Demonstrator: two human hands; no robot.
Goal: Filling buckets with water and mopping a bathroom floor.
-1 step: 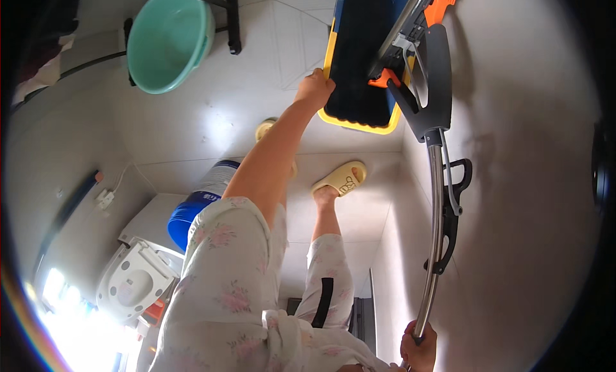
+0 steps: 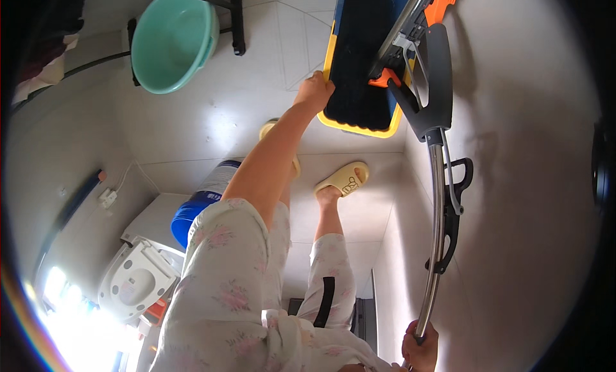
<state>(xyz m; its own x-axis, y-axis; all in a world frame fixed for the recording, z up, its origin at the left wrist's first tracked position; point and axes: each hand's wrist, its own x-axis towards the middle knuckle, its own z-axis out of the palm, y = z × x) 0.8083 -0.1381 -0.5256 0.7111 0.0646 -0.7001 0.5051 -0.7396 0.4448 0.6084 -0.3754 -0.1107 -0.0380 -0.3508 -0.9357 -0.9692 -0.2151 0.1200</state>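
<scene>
The left hand (image 2: 314, 90) is reaching out along a bare forearm and is closing its fingers over the left rim of the mop bucket (image 2: 359, 64), a long blue trough with a yellow edge that is standing on the pale tiled floor (image 2: 212, 115) hard against the white wall (image 2: 532, 179); the thumb side is lying on the yellow lip, and how far the fingers are curling inside I cannot tell. The right hand (image 2: 420, 349) is wrapping tight around the bottom end of the flat mop's metal pole (image 2: 437, 244), well back from the bucket, at the lower edge of the view. That pole is running up along the wall to a grey head with orange clips (image 2: 443, 0) that is sitting across the bucket's right rim, so the bucket's right side is leaving no gap to the wall. To the left of the bucket the tiles are lying open as far as a green basin (image 2: 170, 42), which is resting beside black metal legs (image 2: 237, 25) well apart from the bucket. Just short of the bucket's near yellow end, two yellow slippers (image 2: 343, 178) are standing on the floor. Farther back from the bucket, a blue canister (image 2: 199, 208) and a white toilet seat (image 2: 135, 282) are crowding the left
</scene>
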